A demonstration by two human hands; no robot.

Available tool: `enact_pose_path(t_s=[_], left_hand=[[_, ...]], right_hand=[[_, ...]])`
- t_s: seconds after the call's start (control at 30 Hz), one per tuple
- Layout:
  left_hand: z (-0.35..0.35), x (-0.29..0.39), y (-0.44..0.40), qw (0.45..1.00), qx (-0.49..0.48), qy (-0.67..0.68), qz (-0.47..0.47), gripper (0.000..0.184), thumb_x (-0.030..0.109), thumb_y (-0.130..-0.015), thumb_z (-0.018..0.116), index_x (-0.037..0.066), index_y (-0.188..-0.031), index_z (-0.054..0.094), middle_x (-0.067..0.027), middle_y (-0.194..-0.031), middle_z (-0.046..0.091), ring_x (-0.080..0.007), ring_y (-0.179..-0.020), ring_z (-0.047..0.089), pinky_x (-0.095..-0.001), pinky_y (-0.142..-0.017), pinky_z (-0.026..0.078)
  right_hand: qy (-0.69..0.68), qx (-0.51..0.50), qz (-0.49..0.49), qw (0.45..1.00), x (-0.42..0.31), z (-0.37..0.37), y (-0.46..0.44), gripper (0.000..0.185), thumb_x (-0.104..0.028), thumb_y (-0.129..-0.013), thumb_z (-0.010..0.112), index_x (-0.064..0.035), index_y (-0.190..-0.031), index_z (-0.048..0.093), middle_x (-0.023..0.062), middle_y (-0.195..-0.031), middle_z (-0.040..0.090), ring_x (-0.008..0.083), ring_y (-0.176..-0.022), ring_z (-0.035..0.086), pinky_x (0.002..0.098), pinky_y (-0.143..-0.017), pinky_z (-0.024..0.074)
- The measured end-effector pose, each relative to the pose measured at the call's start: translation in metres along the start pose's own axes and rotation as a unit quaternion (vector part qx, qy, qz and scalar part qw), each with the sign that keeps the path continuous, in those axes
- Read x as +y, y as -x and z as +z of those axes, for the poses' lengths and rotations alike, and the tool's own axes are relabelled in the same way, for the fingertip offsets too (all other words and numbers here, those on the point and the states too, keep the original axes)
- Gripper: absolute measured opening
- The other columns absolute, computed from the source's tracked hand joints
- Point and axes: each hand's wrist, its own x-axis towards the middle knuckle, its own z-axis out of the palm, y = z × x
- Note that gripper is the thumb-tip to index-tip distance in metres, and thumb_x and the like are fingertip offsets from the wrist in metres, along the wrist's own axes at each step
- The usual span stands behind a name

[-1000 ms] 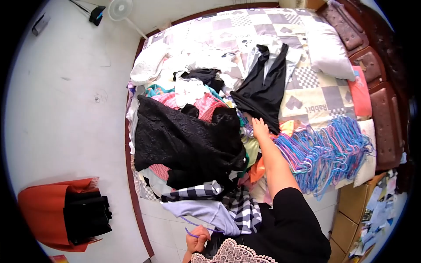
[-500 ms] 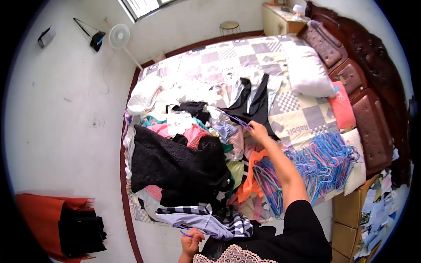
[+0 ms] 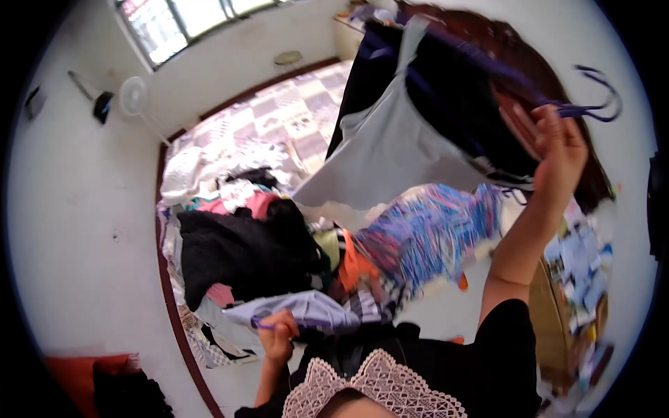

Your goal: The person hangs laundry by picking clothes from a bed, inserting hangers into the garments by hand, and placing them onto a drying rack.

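By the raised right hand [image 3: 557,153], a purple hanger [image 3: 573,110] is gripped near its hook, a black-and-grey garment [image 3: 404,132] held with it before the bed [image 3: 258,108]. A second hanger [image 3: 260,324] is clutched by the left hand [image 3: 279,334], beside a lavender garment [image 3: 313,308].

Right fingers [image 3: 555,131] gripping high, left fingers [image 3: 283,322] curled low

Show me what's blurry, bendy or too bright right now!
In the head view, the hanger pile looks smeared and fuzzy; in the head view, the dark red trim bows and the picture's corners go black; in the head view, the window glares white.
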Motion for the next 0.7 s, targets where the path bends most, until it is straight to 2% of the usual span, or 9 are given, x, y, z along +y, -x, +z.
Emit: enact_pose_path(t_s=[0.03, 0.13, 0.2, 0.27, 0.3, 0.33, 0.4, 0.47, 0.7], left_hand=[[-0.007, 0.001, 0.002, 0.999, 0.001, 0.030, 0.009, 0.057, 0.045, -0.091, 0.042, 0.004, -0.053, 0.046, -0.0031, -0.052, 0.044, -0.0108, -0.047, 0.037, -0.0260, -0.045, 0.024], [-0.033, 0.002, 0.000, 0.992, -0.021, 0.119, 0.046, 0.054, 0.043, -0.092, 0.041, 0.005, -0.054, 0.041, -0.0030, -0.050, 0.038, -0.0124, -0.047, 0.034, -0.0266, -0.046, 0.024], [-0.049, 0.004, -0.002, 0.983, -0.072, 0.164, 0.039, 0.053, 0.044, -0.094, 0.037, 0.008, -0.055, 0.036, -0.0007, -0.053, 0.031, -0.0109, -0.046, 0.028, -0.0259, -0.044, 0.022], [-0.062, 0.004, -0.004, 0.972, -0.119, 0.203, 0.028, 0.052, 0.043, -0.095, 0.032, 0.009, -0.056, 0.033, 0.0003, -0.053, 0.028, -0.0099, -0.047, 0.024, -0.0261, -0.045, 0.020], [-0.067, 0.004, -0.006, 0.966, -0.155, 0.205, 0.028, 0.051, 0.043, -0.096, 0.031, 0.009, -0.057, 0.033, 0.0005, -0.052, 0.028, -0.0096, -0.047, 0.023, -0.0262, -0.045, 0.018], [-0.070, 0.002, -0.006, 0.961, -0.175, 0.215, 0.027, 0.051, 0.042, -0.096, 0.030, 0.010, -0.057, 0.033, 0.0007, -0.053, 0.027, -0.0094, -0.047, 0.022, -0.0260, -0.045, 0.018], [-0.072, 0.003, 0.001, 0.951, -0.199, 0.237, 0.000, 0.050, 0.042, -0.096, 0.029, 0.010, -0.057, 0.032, 0.0011, -0.054, 0.027, -0.0090, -0.049, 0.021, -0.0261, -0.046, 0.017], [-0.066, 0.009, 0.010, 0.941, -0.236, 0.242, 0.002, 0.050, 0.041, -0.096, 0.030, 0.009, -0.057, 0.032, 0.0011, -0.054, 0.027, -0.0091, -0.049, 0.021, -0.0263, -0.047, 0.017], [-0.029, 0.046, 0.066, 0.896, -0.373, 0.236, 0.040, 0.052, 0.043, -0.096, 0.030, 0.009, -0.056, 0.031, 0.0018, -0.055, 0.027, -0.0086, -0.050, 0.021, -0.0262, -0.047, 0.016]], right_hand=[[0.000, 0.026, 0.003, 1.000, -0.019, -0.028, 0.008, 0.017, -0.016, -0.085, 0.062, 0.0005, -0.088, 0.064, 0.0005, -0.074, 0.059, 0.0021, -0.053, 0.038, 0.0154, -0.048, 0.0266], [0.087, 0.143, -0.037, 0.985, -0.085, -0.110, 0.049, 0.024, -0.018, -0.086, 0.061, 0.0028, -0.098, 0.063, 0.0034, -0.079, 0.061, 0.0022, -0.057, 0.041, 0.0155, -0.053, 0.0297], [0.158, 0.152, -0.050, 0.974, -0.136, -0.179, 0.093, 0.025, -0.019, -0.087, 0.060, 0.0020, -0.100, 0.063, 0.0036, -0.081, 0.061, 0.0030, -0.059, 0.043, 0.0161, -0.056, 0.0315], [0.227, 0.282, -0.066, 0.930, -0.196, -0.187, 0.157, 0.026, -0.019, -0.087, 0.059, 0.0026, -0.102, 0.062, 0.0018, -0.079, 0.059, 0.0038, -0.060, 0.042, 0.0169, -0.057, 0.0309], [0.290, 0.247, -0.028, 0.924, -0.228, -0.237, 0.186, 0.025, -0.013, -0.086, 0.060, 0.0071, -0.100, 0.061, 0.0016, -0.070, 0.055, 0.0029, -0.056, 0.041, 0.0165, -0.051, 0.0271], [0.296, 0.279, -0.007, 0.914, -0.255, -0.238, 0.217, 0.026, -0.014, -0.087, 0.059, 0.0086, -0.101, 0.059, -0.0025, -0.062, 0.044, 0.0020, -0.052, 0.033, 0.0181, -0.048, 0.0214], [0.334, 0.257, 0.046, 0.906, -0.311, -0.264, 0.282, 0.027, -0.015, -0.088, 0.058, 0.0095, -0.098, 0.058, -0.0040, -0.060, 0.039, 0.0016, -0.050, 0.027, 0.0184, -0.046, 0.0187], [0.354, 0.294, 0.084, 0.884, -0.350, -0.273, 0.342, 0.028, -0.018, -0.090, 0.055, 0.0096, -0.095, 0.057, -0.0053, -0.057, 0.032, 0.0027, -0.048, 0.021, 0.0198, -0.045, 0.0163], [0.380, 0.429, 0.155, 0.805, -0.426, -0.286, 0.510, 0.027, -0.020, -0.088, 0.058, 0.0059, -0.096, 0.058, -0.0059, -0.058, 0.035, 0.0019, -0.047, 0.021, 0.0193, -0.042, 0.0146]])
